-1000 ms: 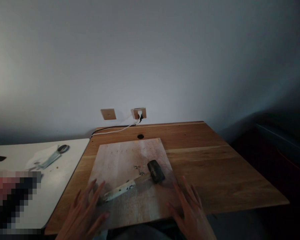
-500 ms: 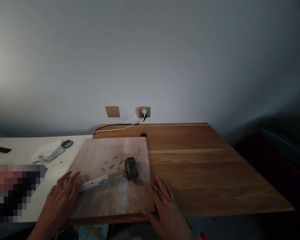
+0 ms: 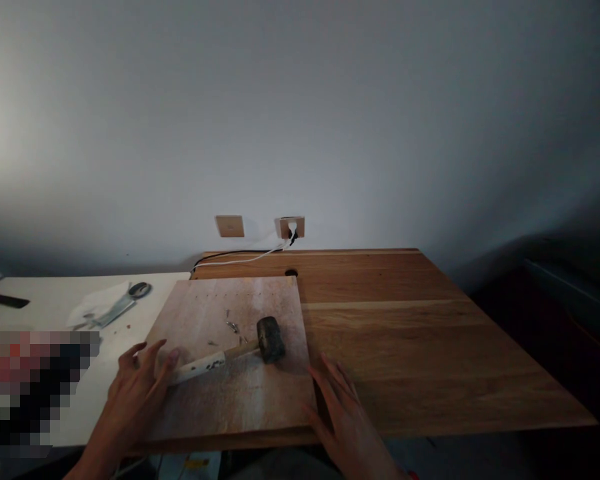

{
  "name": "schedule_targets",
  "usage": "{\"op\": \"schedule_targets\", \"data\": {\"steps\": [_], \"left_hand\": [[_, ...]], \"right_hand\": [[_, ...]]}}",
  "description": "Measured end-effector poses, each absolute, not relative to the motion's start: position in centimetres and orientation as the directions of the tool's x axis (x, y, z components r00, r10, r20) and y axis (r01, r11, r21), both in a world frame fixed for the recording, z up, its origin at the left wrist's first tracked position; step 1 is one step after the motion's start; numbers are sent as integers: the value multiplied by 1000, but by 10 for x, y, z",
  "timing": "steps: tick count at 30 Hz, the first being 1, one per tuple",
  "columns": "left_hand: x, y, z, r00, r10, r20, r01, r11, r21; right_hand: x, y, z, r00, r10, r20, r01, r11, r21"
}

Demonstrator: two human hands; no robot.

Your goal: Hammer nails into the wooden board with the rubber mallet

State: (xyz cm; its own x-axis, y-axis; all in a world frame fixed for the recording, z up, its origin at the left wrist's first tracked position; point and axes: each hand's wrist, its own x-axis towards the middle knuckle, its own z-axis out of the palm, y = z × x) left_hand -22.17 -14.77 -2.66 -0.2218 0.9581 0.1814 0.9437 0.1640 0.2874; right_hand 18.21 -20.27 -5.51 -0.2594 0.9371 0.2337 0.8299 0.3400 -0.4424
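Note:
A wooden board lies flat on the table, with a rubber mallet across it, its black head to the right. My left hand rests at the board's left edge, fingers spread, the thumb beside or touching the end of the white-painted handle. At the right edge, my right hand is open with its fingertips against the board's side. Several small metal pieces, like screws or nails, lie loose behind the mallet handle. Whether each hand presses on the board cannot be made out.
The brown wooden table extends to the right. A white surface at left carries a plastic packet and a roll of black tape. Cables run to a wall socket at the back. The lower left is pixelated.
The loose metal pieces have shifted and lie differently on the board. The mallet has moved slightly to the right. Both hands have shifted a little right in view, and the view itself moved slightly.

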Motion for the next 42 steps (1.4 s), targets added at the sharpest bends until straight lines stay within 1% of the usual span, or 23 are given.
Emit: {"op": "schedule_targets", "data": {"steps": [3, 7, 10, 13, 16, 17, 19, 21, 23, 25, 26, 27, 28, 29, 30, 31, 32, 34, 35, 37, 38, 40, 42], "left_hand": [[-195, -156, -21, -217, 965, 145, 927, 157, 341], [-155, -173, -25, -86, 982, 167, 927, 17, 375], [-131, -186, -34, 37, 982, 185, 916, -107, 386], [-114, -198, -38, 202, 953, 227, 888, -275, 368], [-101, -206, -35, 344, 908, 239, 840, -411, 354], [-98, -207, -34, 375, 896, 239, 826, -439, 354], [-93, -207, -32, 410, 880, 240, 815, -471, 337], [-91, -204, -35, 411, 877, 249, 835, -472, 283], [-90, -200, -39, 411, 874, 259, 859, -466, 210], [-89, -196, -44, 433, 858, 275, 865, -482, 141], [-87, -193, -45, 455, 842, 288, 857, -502, 114], [-85, -191, -45, 480, 824, 300, 845, -526, 93], [-82, -189, -44, 502, 807, 312, 832, -549, 80], [-78, -188, -42, 520, 791, 322, 819, -569, 76], [-75, -187, -40, 534, 781, 325, 806, -586, 83], [-72, -187, -36, 549, 771, 322, 791, -603, 97], [-69, -187, -32, 565, 762, 317, 774, -622, 116], [-64, -191, -24, 596, 744, 302, 734, -657, 169], [-61, -195, -21, 615, 731, 295, 707, -677, 205], [-54, -205, -17, 634, 717, 288, 657, -697, 289], [-48, -210, -17, 629, 724, 284, 642, -689, 335], [-36, -219, -15, 603, 753, 264, 629, -653, 422], [-23, -222, -11, 595, 772, 223, 615, -616, 491]], "right_hand": [[192, -202, -58, -198, 929, 312, 860, 317, -399], [227, -203, -61, -116, 909, 400, 921, 249, -299], [264, -209, -62, -101, 901, 422, 957, 204, -205], [303, -222, -64, -54, 896, 440, 984, 124, -132], [337, -239, -66, -84, 898, 432, 989, 129, -76], [345, -243, -67, -90, 900, 426, 987, 139, -84], [354, -248, -65, -46, 905, 423, 981, 122, -153], [352, -249, -60, 77, 892, 445, 964, 47, -260], [338, -249, -53, 229, 853, 469, 925, -40, -379], [313, -253, -44, 362, 823, 438, 838, -81, -540], [298, -255, -40, 416, 813, 406, 765, -72, -640], [281, -258, -36, 443, 830, 338, 661, -48, -749], [264, -261, -33, 491, 838, 237, 505, -52, -862], [247, -262, -31, 509, 856, 86, 300, -83, -950], [231, -263, -30, 446, 893, -60, 90, -111, -990], [218, -261, -29, 352, 919, -176, -86, -156, -984], [207, -258, -29, 288, 922, -259, -216, -200, -956], [195, -250, -29, 159, 901, -404, -413, -311, -856], [192, -246, -29, 91, 882, -462, -476, -369, -799], [190, -242, -29, -40, 836, -547, -544, -477, -690], [190, -242, -28, -81, 819, -568, -552, -511, -659], [189, -245, -27, -91, 812, -576, -539, -527, -657], [191, -249, -25, -62, 833, -550, -512, -499, -699]]}}
